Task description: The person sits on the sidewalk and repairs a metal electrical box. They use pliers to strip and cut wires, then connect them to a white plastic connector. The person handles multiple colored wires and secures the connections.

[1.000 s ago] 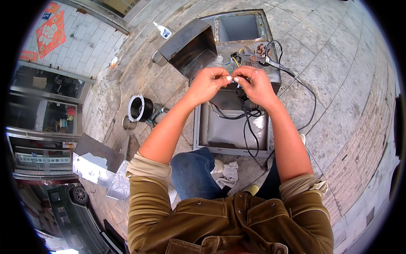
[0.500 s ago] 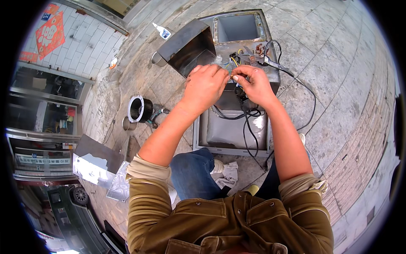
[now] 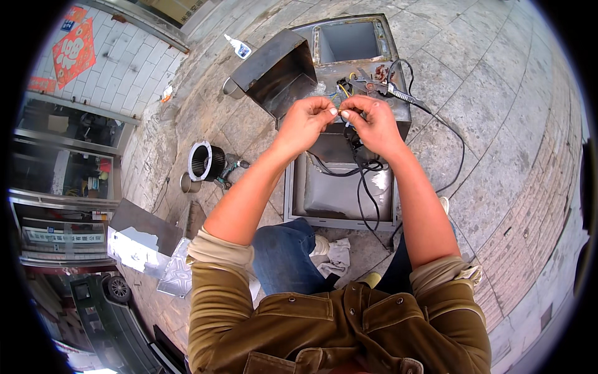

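while thin wires (image 3: 344,90) ran over the metal box (image 3: 403,113) at one o'clock in the view, the left hand (image 3: 305,123) had its thumb and forefinger pinched together at a wire end, too small to make out clearly. the right hand (image 3: 375,123) gripped the same spot in a like pinch, its fingertips almost touching the other's. pliers (image 3: 402,95) lay on the box between one and two, and looped black cord (image 3: 372,166) hung between two and three. a dark metal cover (image 3: 268,57) stood tilted between eleven and twelve. farther out, a spray bottle (image 3: 238,47) lay at eleven, a fan drum (image 3: 216,162) between nine and ten, and a pale rag (image 3: 337,255) at five.
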Demonstrator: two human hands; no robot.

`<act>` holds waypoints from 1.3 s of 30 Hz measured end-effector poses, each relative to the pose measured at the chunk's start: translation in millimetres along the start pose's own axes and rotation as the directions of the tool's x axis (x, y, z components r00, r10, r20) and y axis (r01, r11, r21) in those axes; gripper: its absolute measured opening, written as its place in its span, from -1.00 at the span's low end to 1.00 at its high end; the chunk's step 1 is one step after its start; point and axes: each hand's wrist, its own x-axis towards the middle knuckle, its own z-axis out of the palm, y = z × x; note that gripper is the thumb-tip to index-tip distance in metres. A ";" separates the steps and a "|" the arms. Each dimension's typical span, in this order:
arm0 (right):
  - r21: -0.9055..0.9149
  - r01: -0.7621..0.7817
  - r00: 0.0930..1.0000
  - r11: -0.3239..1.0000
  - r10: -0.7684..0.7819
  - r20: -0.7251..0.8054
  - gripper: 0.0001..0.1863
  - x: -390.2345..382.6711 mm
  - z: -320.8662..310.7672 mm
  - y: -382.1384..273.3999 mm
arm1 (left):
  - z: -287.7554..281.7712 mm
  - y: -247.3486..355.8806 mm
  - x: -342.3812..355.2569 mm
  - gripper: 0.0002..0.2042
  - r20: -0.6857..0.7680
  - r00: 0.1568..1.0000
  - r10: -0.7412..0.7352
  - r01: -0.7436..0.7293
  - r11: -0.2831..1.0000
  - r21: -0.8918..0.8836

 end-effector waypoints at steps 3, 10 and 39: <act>0.017 0.011 1.000 1.000 -0.010 -0.029 -0.89 0.8 2.5 5.2 | -9.2 -3.8 2.8 -0.90 0.021 0.999 0.050 -0.050 0.999 -0.014; 0.054 -0.062 0.998 0.997 0.061 0.014 -0.89 0.8 0.4 2.5 | -17.6 14.0 3.9 -0.87 0.276 0.684 0.675 -0.579 0.272 0.768; 0.596 -0.253 0.940 0.762 0.340 -0.036 -0.91 6.7 -13.8 26.5 | -7.2 -21.7 22.7 -0.79 0.321 0.883 0.343 -0.468 0.694 0.546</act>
